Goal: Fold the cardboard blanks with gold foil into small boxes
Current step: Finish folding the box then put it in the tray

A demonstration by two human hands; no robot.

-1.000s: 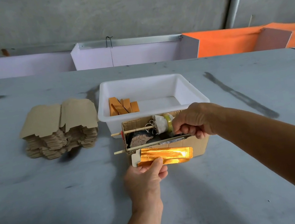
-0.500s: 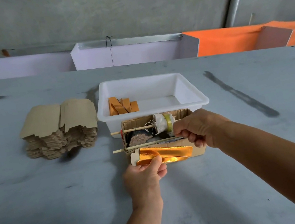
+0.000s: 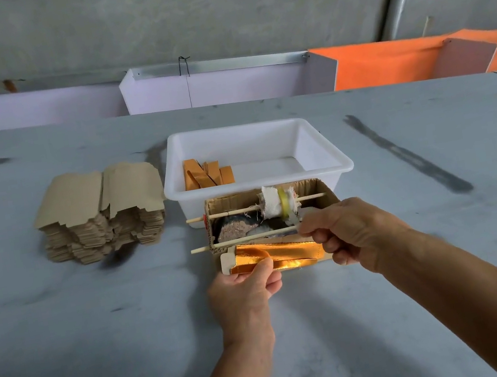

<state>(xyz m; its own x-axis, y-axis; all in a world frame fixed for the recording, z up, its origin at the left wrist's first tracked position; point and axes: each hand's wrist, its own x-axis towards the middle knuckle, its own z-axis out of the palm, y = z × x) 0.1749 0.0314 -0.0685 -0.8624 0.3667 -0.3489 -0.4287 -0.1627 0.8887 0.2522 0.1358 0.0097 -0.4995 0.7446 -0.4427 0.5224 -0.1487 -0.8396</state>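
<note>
A gold-foil cardboard blank (image 3: 280, 257), partly folded into a long narrow shape, is held just above the grey table in front of a cardboard dispenser box. My left hand (image 3: 247, 290) pinches its left end from below, thumb on the foil. My right hand (image 3: 345, 233) has its fingers curled round the right end of the blank, beside the dispenser's front stick. A tall stack of flat brown blanks (image 3: 101, 213) lies to the left. Several folded orange-gold boxes (image 3: 208, 175) sit in the white tub (image 3: 339, 161).
The open cardboard dispenser box (image 3: 322, 187) holds two wooden sticks, a cloth-wrapped roll with yellow tape (image 3: 279, 204) and dark lumps. It stands against the tub's front. Purple and orange bins (image 3: 217, 86) line the far table edge below a concrete wall.
My right hand has come down from the roll in the dispenser to the right end of the blank. My left hand and the blank stayed nearly in place.
</note>
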